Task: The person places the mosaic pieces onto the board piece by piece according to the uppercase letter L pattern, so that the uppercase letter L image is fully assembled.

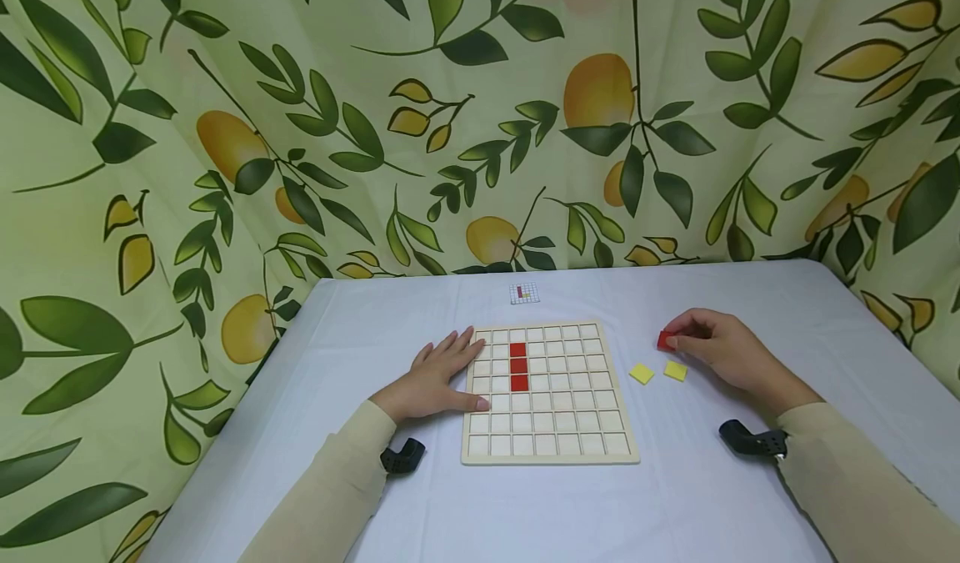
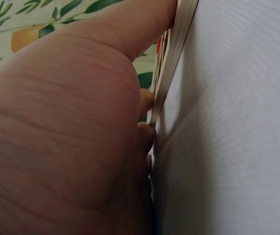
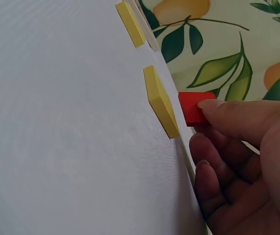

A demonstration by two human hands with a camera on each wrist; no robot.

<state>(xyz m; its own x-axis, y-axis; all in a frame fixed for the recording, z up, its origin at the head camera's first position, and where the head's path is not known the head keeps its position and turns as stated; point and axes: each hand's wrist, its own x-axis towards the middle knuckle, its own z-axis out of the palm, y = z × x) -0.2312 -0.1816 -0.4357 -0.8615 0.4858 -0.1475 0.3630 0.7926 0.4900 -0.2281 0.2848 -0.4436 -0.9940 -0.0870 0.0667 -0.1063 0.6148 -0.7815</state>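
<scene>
My right hand (image 1: 716,344) pinches a small red square tile (image 3: 189,110) between thumb and fingers, at the right of the board. Two yellow square tiles lie on the cloth just below it, one nearer the board (image 1: 555,460) and one under the fingertips. With its fingers spread, my left hand (image 1: 433,382) rests along the left edge of the pale wooden grid board. The thumb reaches onto the frame in the left wrist view. Three red tiles (image 1: 518,366) sit in a vertical row in the board's third column; its other squares are pale.
A small printed card (image 1: 524,294) with a grid and coloured squares lies behind the board. White cloth (image 1: 562,513) covers the table. A leaf-and-fruit patterned curtain (image 1: 450,129) hangs at the back and left. Black bands (image 1: 402,456) are worn on both wrists.
</scene>
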